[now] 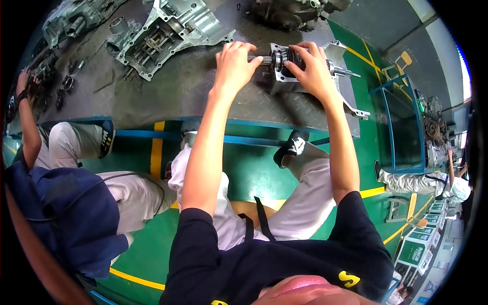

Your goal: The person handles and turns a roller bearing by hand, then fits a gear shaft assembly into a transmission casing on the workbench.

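A silver metal gearbox housing (284, 87) lies near the right end of the workbench, with a gear shaft (266, 60) resting across it. My left hand (233, 70) holds the shaft's left end, thumb and fingers closed about it. My right hand (314, 73) curls over the gears (281, 57) in the middle of the shaft, its thumb on the near side and its fingers on the far side. A thin rod (346, 71) sticks out to the right of the housing. My right fingers partly hide the gears.
A larger open gearbox casing (168, 38) lies to the left, with another casing (73, 25) beyond it. A dark oily assembly (284, 14) stands at the far side. At the left, a co-worker's hand (25, 81) is among small dark parts. The workbench's blue edge (239, 123) runs nearest me.
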Demonstrator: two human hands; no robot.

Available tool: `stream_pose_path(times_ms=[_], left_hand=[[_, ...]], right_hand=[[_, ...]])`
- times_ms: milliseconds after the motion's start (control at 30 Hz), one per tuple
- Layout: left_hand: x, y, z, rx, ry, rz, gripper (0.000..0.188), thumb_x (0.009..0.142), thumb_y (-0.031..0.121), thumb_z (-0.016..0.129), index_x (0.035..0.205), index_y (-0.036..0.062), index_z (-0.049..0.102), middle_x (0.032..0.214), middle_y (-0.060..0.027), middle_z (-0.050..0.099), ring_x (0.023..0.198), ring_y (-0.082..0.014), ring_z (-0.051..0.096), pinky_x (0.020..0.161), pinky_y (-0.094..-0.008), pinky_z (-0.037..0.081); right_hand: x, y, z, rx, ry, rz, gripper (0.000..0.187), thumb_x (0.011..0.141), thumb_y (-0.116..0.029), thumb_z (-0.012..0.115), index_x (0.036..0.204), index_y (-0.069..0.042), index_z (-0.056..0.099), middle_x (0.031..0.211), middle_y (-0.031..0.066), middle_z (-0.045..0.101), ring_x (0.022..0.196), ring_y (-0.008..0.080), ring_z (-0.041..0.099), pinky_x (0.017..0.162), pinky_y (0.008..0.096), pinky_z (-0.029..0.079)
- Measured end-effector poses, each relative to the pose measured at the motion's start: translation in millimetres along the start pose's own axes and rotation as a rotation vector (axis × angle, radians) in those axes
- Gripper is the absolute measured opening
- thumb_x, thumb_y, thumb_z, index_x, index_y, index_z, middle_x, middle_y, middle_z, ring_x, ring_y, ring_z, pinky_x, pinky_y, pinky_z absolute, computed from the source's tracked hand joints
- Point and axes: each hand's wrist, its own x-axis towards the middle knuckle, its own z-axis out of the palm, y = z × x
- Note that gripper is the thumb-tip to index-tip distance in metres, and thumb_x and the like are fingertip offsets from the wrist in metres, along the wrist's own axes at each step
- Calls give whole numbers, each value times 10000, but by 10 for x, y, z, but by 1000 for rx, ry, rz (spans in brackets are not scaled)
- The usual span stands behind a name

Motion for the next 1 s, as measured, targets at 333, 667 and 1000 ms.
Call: stream_pose_path(times_ms=[333,667,1000], left_hand=[[-138,-192,8,185,-108,-78,379,885,374,650,1133,89,676,1102,-112,678,1122,-308,586,953,-476,409],[-192,-270,53,349,-29,133,423,910,389,634,1208,88,627,1158,-141,649,1114,-349,578,939,-479,469],[-207,-126,51,157,-5,79,264,936,269,588,1062,41,630,1041,-164,632,1045,-368,556,882,-497,460]], right_hand=[[-103,55,92,-191,24,11,347,865,-277,646,1198,-181,669,1260,44,578,1227,277,467,1030,509,301],[-117,7,-29,-102,-81,99,470,843,-275,683,1260,-74,604,1275,110,573,1247,300,467,1080,462,297],[-125,-11,-150,-63,-150,126,515,811,-179,734,1286,-37,594,1334,160,535,1272,341,452,1082,430,360]])
